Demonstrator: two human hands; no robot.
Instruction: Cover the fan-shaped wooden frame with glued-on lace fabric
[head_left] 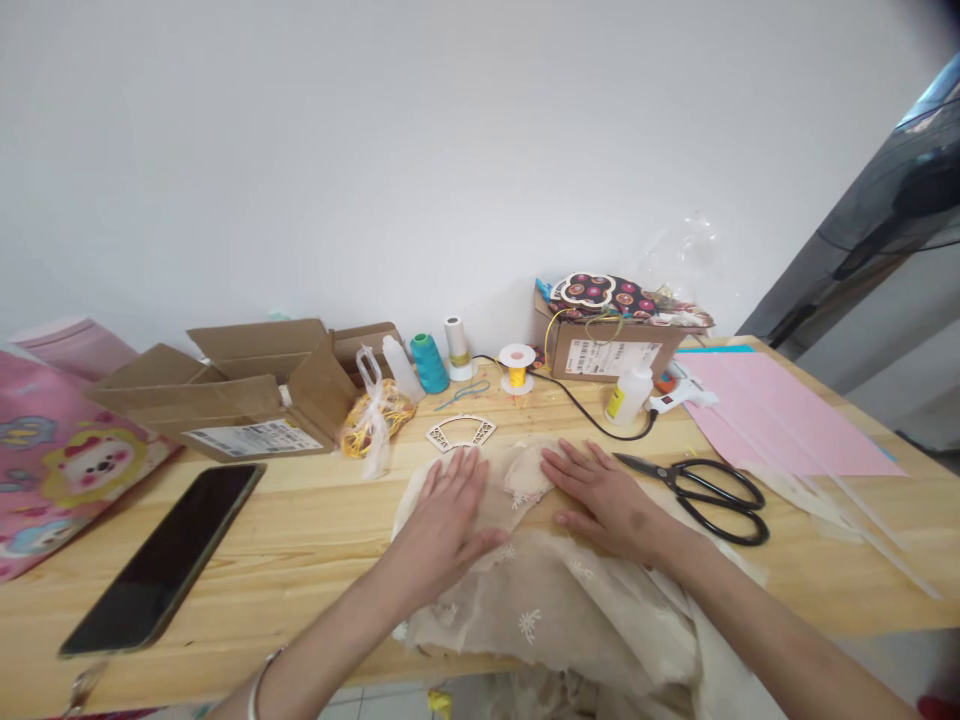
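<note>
Sheer cream fabric [570, 590] with small embroidered sprigs lies over the table edge and hangs down in folds. My left hand [450, 510] rests flat on its left part, fingers stretched forward. Palm down on the right part lies my right hand [600, 495], its fingers spread. Between the hands the cloth has a gap with an uneven edge, where wood shows. A fan-shaped cutout frame [460, 432] sits just beyond my left fingertips. To the right of my right hand are black-handled scissors [697, 490], their blades slightly apart.
Leftward lie a phone [165, 560], an open cardboard box [225, 400] and a pink bag [67, 460]. Thread spools [429, 364], a yellow-thread reel [517, 370], a glue bottle [630, 395], a glue gun [682, 392] and a filled box [615, 350] line the back. Pink sheets [795, 410] lie right.
</note>
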